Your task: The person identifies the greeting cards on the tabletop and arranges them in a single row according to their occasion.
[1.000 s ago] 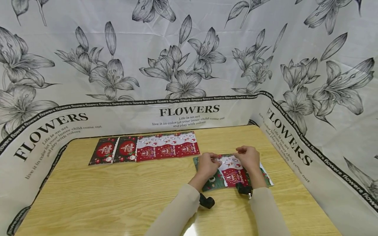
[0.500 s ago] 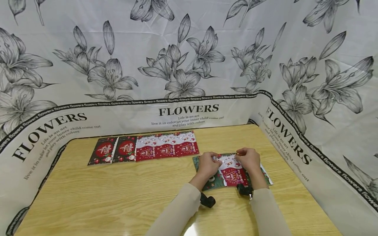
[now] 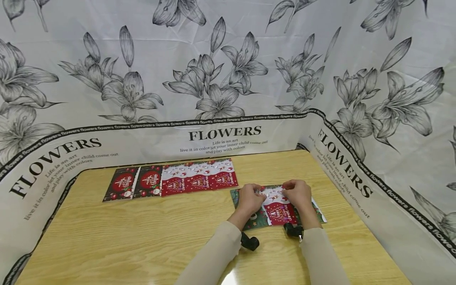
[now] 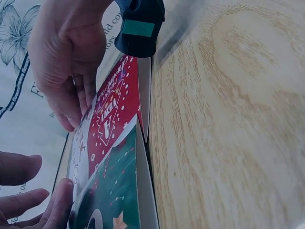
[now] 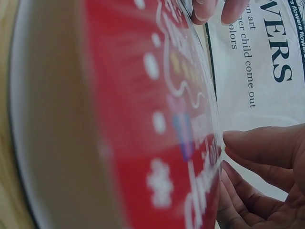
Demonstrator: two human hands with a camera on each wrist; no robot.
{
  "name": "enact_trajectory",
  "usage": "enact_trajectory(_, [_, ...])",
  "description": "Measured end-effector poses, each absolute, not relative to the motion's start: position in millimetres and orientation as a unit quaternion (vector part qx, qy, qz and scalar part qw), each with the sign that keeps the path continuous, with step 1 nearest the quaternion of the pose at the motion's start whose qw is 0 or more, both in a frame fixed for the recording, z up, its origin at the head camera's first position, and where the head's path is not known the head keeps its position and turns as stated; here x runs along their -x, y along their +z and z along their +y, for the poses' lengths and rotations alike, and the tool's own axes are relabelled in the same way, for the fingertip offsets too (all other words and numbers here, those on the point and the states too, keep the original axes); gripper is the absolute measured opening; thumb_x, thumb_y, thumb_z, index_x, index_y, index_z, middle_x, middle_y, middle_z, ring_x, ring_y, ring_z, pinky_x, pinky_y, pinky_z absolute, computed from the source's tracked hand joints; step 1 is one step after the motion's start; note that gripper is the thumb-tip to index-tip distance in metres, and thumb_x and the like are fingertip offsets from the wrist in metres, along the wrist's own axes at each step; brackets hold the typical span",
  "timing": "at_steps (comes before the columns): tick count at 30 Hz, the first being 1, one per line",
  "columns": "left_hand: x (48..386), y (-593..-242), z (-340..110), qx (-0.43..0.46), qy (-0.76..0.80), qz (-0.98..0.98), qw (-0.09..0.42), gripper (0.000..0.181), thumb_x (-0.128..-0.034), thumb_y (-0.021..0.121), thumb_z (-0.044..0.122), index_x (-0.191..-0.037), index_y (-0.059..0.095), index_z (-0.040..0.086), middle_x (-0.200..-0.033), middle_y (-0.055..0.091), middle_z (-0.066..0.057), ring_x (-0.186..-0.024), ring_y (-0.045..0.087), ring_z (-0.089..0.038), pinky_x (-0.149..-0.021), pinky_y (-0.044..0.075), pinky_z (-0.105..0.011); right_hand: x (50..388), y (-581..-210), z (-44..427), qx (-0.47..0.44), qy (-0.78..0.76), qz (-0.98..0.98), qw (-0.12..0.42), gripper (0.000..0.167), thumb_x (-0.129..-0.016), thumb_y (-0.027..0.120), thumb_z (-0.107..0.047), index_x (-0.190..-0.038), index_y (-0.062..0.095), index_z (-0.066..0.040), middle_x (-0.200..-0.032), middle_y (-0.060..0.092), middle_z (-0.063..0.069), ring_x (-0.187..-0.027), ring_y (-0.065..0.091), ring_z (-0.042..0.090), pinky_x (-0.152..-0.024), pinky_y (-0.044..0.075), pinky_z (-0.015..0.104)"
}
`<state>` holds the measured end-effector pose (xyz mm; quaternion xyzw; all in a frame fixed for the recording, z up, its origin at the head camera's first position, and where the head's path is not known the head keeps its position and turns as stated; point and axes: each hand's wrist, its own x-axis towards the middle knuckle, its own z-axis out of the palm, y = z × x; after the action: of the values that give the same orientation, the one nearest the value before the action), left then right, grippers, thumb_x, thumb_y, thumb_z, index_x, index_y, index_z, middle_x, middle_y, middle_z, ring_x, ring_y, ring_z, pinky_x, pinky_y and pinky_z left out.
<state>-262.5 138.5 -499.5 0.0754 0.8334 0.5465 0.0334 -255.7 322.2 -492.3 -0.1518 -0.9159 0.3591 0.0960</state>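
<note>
In the head view a red and white card [image 3: 279, 211] lies between two green cards, the left one [image 3: 261, 221] partly under my left hand [image 3: 250, 200]. That hand rests at the top left of the red and white card, fingers bent, its thumb apart from them in the left wrist view. My right hand [image 3: 299, 194] touches the upper right edge of the same card with thumb and fingertips. In the right wrist view the thumb [image 5: 267, 145] meets the edge of the card [image 5: 157, 119]. Whether either hand pinches the card is hard to tell.
On the wooden table [image 3: 142, 237], a row at the back left holds two black and red cards [image 3: 147, 182] and several red and white cards [image 3: 199, 178]. Black wrist devices [image 3: 250, 242] hang by both sleeves. Flowered cloth [image 3: 221, 95] surrounds the table edges.
The head view has shifted slightly. Compared with a second ago, my right fingers sit a little lower at the card's upper edge; my left hand looks nearly unchanged.
</note>
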Motion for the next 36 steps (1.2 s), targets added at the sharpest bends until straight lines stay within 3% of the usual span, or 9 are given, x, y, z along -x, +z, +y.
enact_trajectory(12, [260.9,-497.5,142.7,-0.031,0.587,0.806,0.071,0.034,-0.091,0.082,0.008,-0.124,0.075,0.001,-0.09,0.075,-0.003,-0.078,0.066,-0.009,-0.073,0.056,-0.03,257.0,-495.4,325.1,0.146,0.35,-0.92,0.098,0.019,-0.087,0.076,0.003,-0.106,0.077,0.006,-0.101,0.075,0.023,-0.096,0.068,0.04,-0.084,0.055,0.052])
enact_trajectory(20, [261.6,-495.1,144.2,0.004,0.634,0.769,0.085,0.034,-0.0905,0.079,0.002,-0.124,0.073,-0.001,-0.119,0.069,-0.014,-0.103,0.064,-0.021,-0.088,0.057,-0.037,256.3,-495.2,326.4,0.153,0.363,-0.915,0.09,0.02,-0.088,0.076,0.002,-0.108,0.077,0.006,-0.103,0.074,0.023,-0.097,0.067,0.039,-0.085,0.054,0.051])
enact_trajectory(27, [262.7,-498.3,145.1,0.003,0.641,0.764,0.074,0.03,-0.0884,0.078,-0.002,-0.118,0.075,-0.002,-0.105,0.07,-0.009,-0.093,0.064,-0.015,-0.081,0.057,-0.031,255.6,-494.2,325.5,0.158,0.371,-0.911,0.092,0.02,-0.089,0.077,0.002,-0.109,0.077,0.006,-0.103,0.075,0.023,-0.097,0.068,0.039,-0.085,0.055,0.05])
enact_trajectory(32, [262.0,-498.0,145.3,-0.039,0.6,0.798,0.037,0.023,-0.0856,0.08,-0.005,-0.108,0.079,0.0,-0.091,0.073,-0.006,-0.076,0.061,-0.008,-0.067,0.053,-0.024,254.9,-494.1,325.4,0.162,0.384,-0.905,0.088,0.021,-0.089,0.076,0.002,-0.109,0.076,0.006,-0.102,0.075,0.022,-0.096,0.069,0.039,-0.085,0.056,0.051])
enact_trajectory(36, [261.4,-498.2,146.4,-0.057,0.586,0.808,0.016,0.024,-0.0838,0.081,-0.007,-0.105,0.081,0.002,-0.084,0.07,-0.004,-0.071,0.056,-0.004,-0.064,0.05,-0.021,255.5,-494.3,325.7,0.164,0.389,-0.903,0.085,0.02,-0.09,0.076,0.001,-0.11,0.076,0.006,-0.102,0.075,0.022,-0.097,0.068,0.038,-0.083,0.055,0.05])
